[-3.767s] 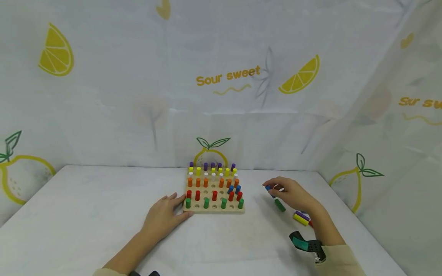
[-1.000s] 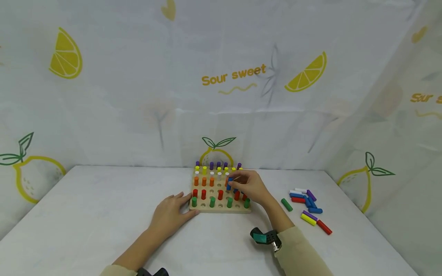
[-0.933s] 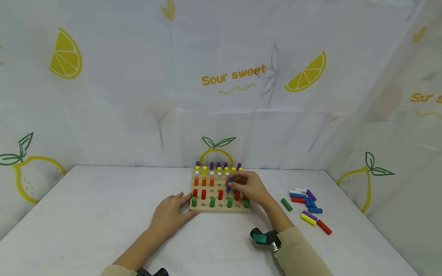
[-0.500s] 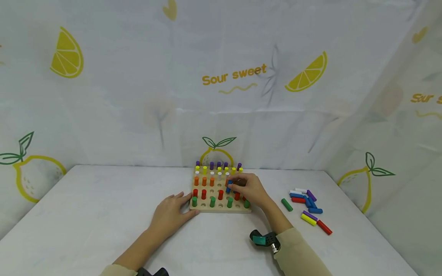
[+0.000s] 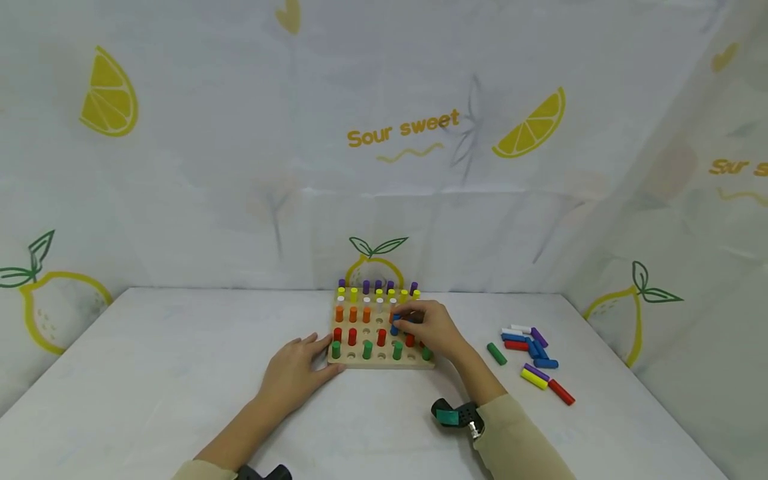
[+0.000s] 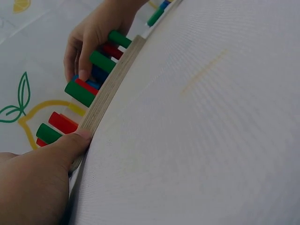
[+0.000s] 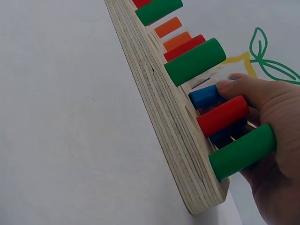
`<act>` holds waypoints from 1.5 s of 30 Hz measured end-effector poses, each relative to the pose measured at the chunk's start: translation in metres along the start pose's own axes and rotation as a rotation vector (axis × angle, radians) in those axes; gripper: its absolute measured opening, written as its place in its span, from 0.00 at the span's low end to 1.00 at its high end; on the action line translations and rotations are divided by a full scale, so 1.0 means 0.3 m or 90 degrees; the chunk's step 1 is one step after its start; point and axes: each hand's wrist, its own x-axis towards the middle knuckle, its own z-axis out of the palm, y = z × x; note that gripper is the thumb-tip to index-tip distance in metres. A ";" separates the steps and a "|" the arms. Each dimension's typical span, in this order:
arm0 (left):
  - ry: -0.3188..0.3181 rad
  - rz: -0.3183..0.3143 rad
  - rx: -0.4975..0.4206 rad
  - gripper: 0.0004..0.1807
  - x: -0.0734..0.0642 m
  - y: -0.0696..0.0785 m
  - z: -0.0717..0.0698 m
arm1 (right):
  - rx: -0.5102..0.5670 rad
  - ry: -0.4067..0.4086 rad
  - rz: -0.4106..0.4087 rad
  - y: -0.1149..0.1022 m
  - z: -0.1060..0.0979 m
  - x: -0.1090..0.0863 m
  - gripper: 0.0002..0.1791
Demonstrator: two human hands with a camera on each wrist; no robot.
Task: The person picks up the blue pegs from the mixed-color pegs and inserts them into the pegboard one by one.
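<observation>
A wooden pegboard (image 5: pixel 375 364) stands at the middle of the table with rows of coloured pegs upright in it. My left hand (image 5: pixel 295 370) rests at its front left corner, straight thumb against the front edge and fingers along the left side; the left wrist view shows the thumb (image 6: pixel 70 146) on that edge. My right hand (image 5: pixel 435 327) pinches an upright blue peg (image 5: pixel 395 327) between thumb and fingers, over the row between orange and red. In the right wrist view this blue peg (image 7: pixel 205 96) stands at the board's surface; red and green pegs partly hide it.
Loose pegs lie to the right of the board: a green peg (image 5: pixel 496 353) nearest it, then several blue, white and purple ones, a yellow peg (image 5: pixel 534 379) and a red peg (image 5: pixel 561 392). A printed cloth (image 5: pixel 240 167) hangs behind the table.
From the loose pegs at the right, my right hand has carried the blue peg left to the board, then lowered it slightly. My left hand stays at the board's corner.
</observation>
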 end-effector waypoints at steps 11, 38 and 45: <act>0.005 0.005 0.000 0.34 0.007 0.000 0.000 | -0.035 0.009 0.018 -0.006 0.001 0.006 0.10; 0.003 0.002 0.003 0.34 0.001 -0.002 0.003 | -0.127 -0.093 0.014 -0.050 -0.044 -0.002 0.10; 0.000 0.000 0.003 0.34 0.000 -0.001 0.003 | -0.151 -0.151 0.015 -0.093 -0.078 -0.014 0.13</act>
